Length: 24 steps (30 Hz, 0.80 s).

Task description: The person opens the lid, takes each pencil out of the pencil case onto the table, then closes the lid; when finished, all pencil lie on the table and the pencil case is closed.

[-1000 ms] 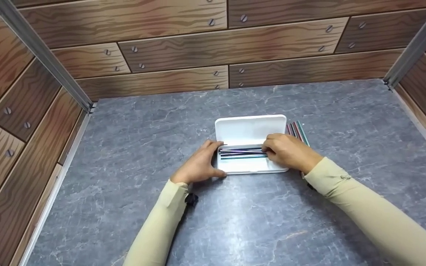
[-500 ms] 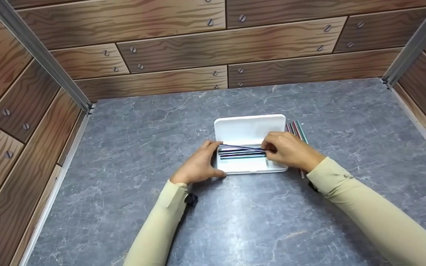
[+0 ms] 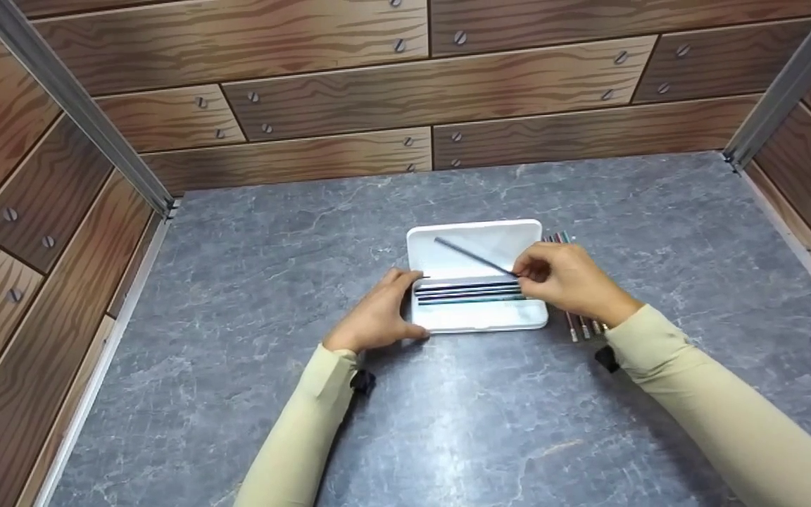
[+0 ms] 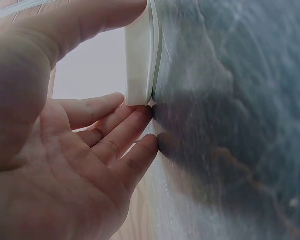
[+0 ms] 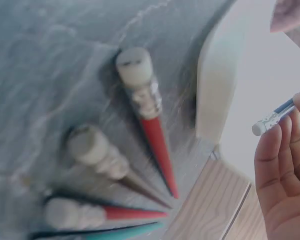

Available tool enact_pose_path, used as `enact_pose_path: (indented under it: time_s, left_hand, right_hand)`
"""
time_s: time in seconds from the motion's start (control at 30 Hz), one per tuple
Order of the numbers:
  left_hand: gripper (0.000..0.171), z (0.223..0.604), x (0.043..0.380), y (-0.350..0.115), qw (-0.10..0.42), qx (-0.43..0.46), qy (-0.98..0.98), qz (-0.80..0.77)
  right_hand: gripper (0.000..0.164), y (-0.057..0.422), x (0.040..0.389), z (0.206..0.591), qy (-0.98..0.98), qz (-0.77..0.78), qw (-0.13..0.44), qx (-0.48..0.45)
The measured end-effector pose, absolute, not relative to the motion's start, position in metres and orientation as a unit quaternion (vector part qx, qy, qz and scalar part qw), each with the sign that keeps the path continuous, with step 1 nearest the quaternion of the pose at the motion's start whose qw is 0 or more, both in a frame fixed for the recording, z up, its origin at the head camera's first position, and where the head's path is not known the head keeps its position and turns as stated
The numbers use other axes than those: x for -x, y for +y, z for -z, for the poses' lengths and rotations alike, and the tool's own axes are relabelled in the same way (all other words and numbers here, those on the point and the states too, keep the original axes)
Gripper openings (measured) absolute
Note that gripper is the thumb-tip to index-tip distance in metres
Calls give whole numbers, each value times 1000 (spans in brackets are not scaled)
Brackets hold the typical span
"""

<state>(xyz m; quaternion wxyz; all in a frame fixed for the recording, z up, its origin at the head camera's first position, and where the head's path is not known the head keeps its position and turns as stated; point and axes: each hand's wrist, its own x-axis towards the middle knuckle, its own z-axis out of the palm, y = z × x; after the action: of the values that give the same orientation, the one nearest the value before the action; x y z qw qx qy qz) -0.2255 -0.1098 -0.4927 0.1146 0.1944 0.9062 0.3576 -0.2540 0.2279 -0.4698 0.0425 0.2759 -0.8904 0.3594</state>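
Observation:
An open white pencil case [image 3: 479,318] lies on the table, its lid [image 3: 425,246] raised at the back. Several dark pencils and a teal one [image 3: 458,300] lie side by side in its tray. My left hand [image 3: 377,310] holds the case's left end, thumb at the front and fingers behind; the left wrist view shows the fingertips touching the case's end wall [image 4: 139,75]. My right hand [image 3: 574,282] pinches a dark blue pencil [image 3: 472,254] near its eraser end, tilted above the tray and in front of the lid. The right wrist view shows its white eraser [image 5: 259,129].
Right of the case lie several pencils [image 3: 574,329] on the marbled grey table [image 3: 293,253], partly hidden under my right hand. Red ones [image 5: 154,145] with white erasers show in the right wrist view. Wood-patterned panels [image 3: 349,91] enclose the back and sides.
My right hand has lifted the dark blue pencil out of the tray and swung its far end up and back, moving slightly right. The left hand stays in place.

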Motion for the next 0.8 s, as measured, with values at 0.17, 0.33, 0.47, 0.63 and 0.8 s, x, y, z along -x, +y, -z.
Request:
enact_pose_path:
  time_s: [0.17,0.33,0.47,0.63,0.8]
  left_hand:
    - [98,492,225,-109,115,-196,907,-355]
    - [99,493,225,-110,114,-195,906,-358]
    - [99,493,225,-110,115,-200,903,-362]
    - [98,492,225,-110,117,-200,902,-364]
    - [98,492,225,-110,121,-193,902,-367]
  right_hand:
    - [17,247,249,468,-889,-412,19,-198]
    - [18,269,243,468,-888,-434,22,-150]
    - [19,288,238,469,-893,-432,25,-122]
    - [19,310,235,471,-900,-428,29,-78]
    - [29,324,232,475,-918,-396,3,-19]
